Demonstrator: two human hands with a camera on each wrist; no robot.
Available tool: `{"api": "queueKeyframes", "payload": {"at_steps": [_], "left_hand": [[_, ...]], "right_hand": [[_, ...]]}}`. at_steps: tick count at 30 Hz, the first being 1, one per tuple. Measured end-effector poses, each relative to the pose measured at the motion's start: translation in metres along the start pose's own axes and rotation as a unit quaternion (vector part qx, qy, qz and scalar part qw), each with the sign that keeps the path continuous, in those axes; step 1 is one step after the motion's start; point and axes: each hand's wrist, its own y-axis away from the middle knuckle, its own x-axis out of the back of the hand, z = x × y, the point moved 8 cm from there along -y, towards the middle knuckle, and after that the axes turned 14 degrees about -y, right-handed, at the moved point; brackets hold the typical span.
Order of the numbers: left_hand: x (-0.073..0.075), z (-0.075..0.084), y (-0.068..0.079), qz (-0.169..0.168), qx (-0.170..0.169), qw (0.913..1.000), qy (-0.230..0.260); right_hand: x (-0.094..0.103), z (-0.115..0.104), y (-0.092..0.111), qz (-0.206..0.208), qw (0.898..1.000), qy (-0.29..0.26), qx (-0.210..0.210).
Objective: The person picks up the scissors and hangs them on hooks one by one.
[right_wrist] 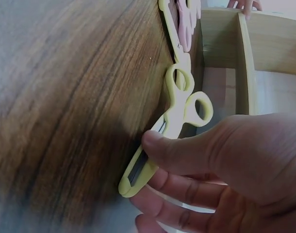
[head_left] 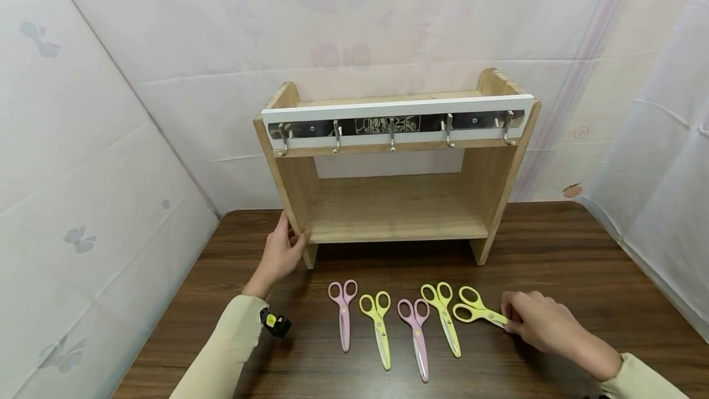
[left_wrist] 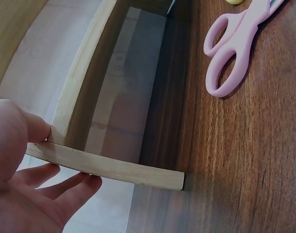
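While the left hand (head_left: 284,252) grips the left side panel (head_left: 290,189) of the single wooden shelf (head_left: 393,205), the right hand (head_left: 545,322) pinches the blades of the rightmost yellow scissors (head_left: 480,313), at the right end of a row before the shelf; that row counts five pairs, with two pink pairs (head_left: 344,316) and two other yellow pairs (head_left: 380,326) lying flat; five metal hooks (head_left: 392,134) line the white board (head_left: 399,105); beneath is one dark brown wood-grain table (head_left: 183,350); pale printed sheets (head_left: 221,66) hang behind and at both sides.
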Motion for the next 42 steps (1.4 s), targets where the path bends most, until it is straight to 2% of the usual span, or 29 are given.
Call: {"api": "queueKeyframes", "payload": {"at_steps": [3, 10, 14, 21, 24, 29, 35, 38, 42], "left_hand": [[0.000, 0.000, -0.001, 0.001, -0.002, 1.0000, -0.001], [-0.001, -0.001, -0.001, 0.004, -0.005, 1.0000, -0.005], [-0.001, -0.002, 0.000, 0.006, -0.003, 1.0000, -0.002], [-0.001, -0.003, 0.000, 0.011, -0.001, 0.9999, 0.004], [-0.002, -0.003, 0.000, 0.012, 0.000, 0.9999, 0.006], [-0.003, -0.003, -0.001, 0.011, -0.001, 0.9999, 0.004], [-0.002, -0.001, -0.001, 0.012, 0.002, 0.9999, 0.003], [-0.002, -0.001, 0.000, 0.015, 0.000, 0.9999, 0.003], [-0.001, 0.000, 0.001, 0.018, -0.003, 0.9998, 0.002]], "right_hand": [[0.004, -0.003, 0.000, -0.004, 1.000, 0.009, 0.007], [0.023, -0.018, 0.003, 0.030, 0.996, 0.038, 0.073], [0.040, -0.028, 0.002, 0.057, 0.992, 0.050, 0.104], [0.079, -0.050, 0.000, 0.123, 0.978, 0.071, 0.155], [0.096, -0.061, 0.001, 0.164, 0.965, 0.073, 0.194], [0.124, -0.075, 0.004, 0.245, 0.931, 0.077, 0.260], [0.150, -0.085, 0.005, 0.301, 0.900, 0.062, 0.310], [0.159, -0.090, 0.006, 0.318, 0.891, 0.044, 0.322], [0.169, -0.095, 0.006, 0.338, 0.885, 0.016, 0.320]]}}
